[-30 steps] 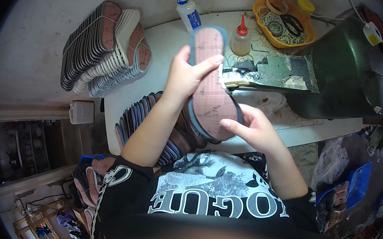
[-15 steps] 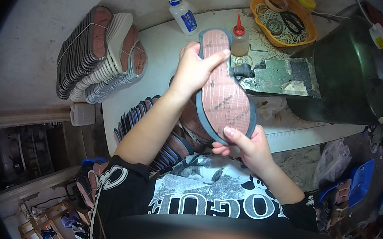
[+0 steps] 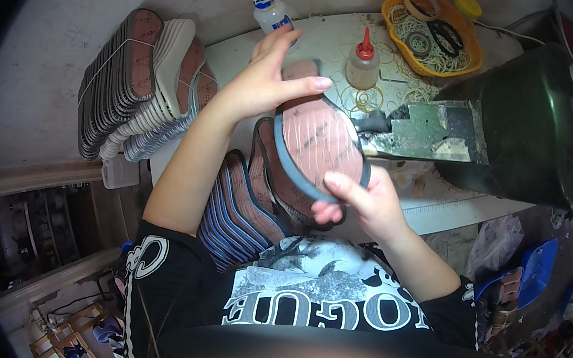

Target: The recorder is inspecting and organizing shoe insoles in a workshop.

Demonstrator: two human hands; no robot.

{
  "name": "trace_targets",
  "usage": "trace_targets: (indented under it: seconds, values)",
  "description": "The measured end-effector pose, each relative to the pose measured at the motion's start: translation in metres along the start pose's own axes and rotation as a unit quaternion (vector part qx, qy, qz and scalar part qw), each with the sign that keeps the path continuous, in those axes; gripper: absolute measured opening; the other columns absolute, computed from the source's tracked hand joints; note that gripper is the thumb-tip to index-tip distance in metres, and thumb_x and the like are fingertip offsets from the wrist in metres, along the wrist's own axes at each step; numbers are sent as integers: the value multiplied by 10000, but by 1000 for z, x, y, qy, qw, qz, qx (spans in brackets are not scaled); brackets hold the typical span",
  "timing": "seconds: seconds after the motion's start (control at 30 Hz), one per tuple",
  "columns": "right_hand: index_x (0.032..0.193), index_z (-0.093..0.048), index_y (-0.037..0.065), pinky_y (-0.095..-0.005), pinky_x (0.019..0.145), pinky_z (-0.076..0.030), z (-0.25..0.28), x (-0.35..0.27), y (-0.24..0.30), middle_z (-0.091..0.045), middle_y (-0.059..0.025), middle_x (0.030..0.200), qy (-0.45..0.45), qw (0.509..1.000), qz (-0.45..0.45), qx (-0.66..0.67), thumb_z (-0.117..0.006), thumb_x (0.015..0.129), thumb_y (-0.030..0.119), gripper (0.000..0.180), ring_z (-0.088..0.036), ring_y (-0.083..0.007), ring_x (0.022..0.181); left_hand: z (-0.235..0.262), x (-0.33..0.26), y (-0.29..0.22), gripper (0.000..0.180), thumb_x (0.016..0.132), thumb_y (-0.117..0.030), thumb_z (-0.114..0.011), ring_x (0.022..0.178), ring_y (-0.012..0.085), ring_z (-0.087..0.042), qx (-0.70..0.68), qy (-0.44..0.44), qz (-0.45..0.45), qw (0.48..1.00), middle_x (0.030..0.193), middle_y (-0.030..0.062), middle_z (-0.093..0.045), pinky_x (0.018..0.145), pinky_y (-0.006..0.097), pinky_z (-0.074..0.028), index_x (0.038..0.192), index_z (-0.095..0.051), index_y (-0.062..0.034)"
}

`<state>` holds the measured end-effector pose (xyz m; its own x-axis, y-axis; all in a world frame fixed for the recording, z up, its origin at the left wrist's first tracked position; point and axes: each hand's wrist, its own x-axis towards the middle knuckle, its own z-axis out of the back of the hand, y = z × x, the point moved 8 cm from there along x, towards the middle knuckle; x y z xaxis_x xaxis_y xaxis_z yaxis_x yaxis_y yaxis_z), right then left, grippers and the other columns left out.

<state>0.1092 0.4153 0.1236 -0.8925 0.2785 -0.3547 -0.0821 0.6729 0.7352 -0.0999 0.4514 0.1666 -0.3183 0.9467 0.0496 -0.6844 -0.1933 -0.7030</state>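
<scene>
A shoe sole (image 3: 319, 144) with a pinkish face and a blue-grey rim is tilted in front of me above the table. My right hand (image 3: 361, 202) grips its wide near end, thumb on the face and fingers underneath. Over its narrow far end, my left hand (image 3: 266, 81) is open, fingers stretched apart and thumb lying across the sole; whether it touches is hard to tell. Just beyond the left hand stands a white bottle (image 3: 271, 15) with a blue cap. Below the held sole, a row of similar soles (image 3: 244, 209) leans close to my body.
Tied stacks of soles (image 3: 128, 83) stand at the left. A dark green machine (image 3: 518, 128) reaches in from the right. Behind are a red-tipped squeeze bottle (image 3: 362, 71) and a yellow basket (image 3: 473, 62) of cords and rings. A blue bin (image 3: 537, 271) is at the lower right.
My left hand has let go of the sole and spread its fingers, moving a little left. The sole has tipped and shifted slightly left, still in my right hand.
</scene>
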Motion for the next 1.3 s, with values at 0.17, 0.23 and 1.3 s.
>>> trace_targets:
  seconds: [0.17,0.23,1.3]
  values:
    - [946,-650,-17,-250,615,-526,-10,-16,-15,-684,-106,806,18,999,24,-25,-616,901,162,187,-658,-125,689,-1,-71,22,739,841,-308,-662,1277,344,-397,-482,-204,123,843,1369,256,-377,1055,417,-336,1366,-307,71]
    - [925,-651,-11,-249,622,-518,-13,-17,-15,-681,-88,787,45,992,55,-105,-626,892,155,172,-649,-115,685,-19,-99,9,644,864,-222,-620,1231,318,-451,-632,-127,123,755,1338,251,-413,1014,409,-390,1356,-320,64]
    - [980,-583,18,-197,561,-439,22,-35,-18,-652,-45,815,-89,992,87,-20,-538,949,233,222,-587,-75,630,-59,-47,-24,339,780,-153,-722,874,141,-589,-426,-84,128,892,1022,63,-523,769,264,-492,1021,-587,44]
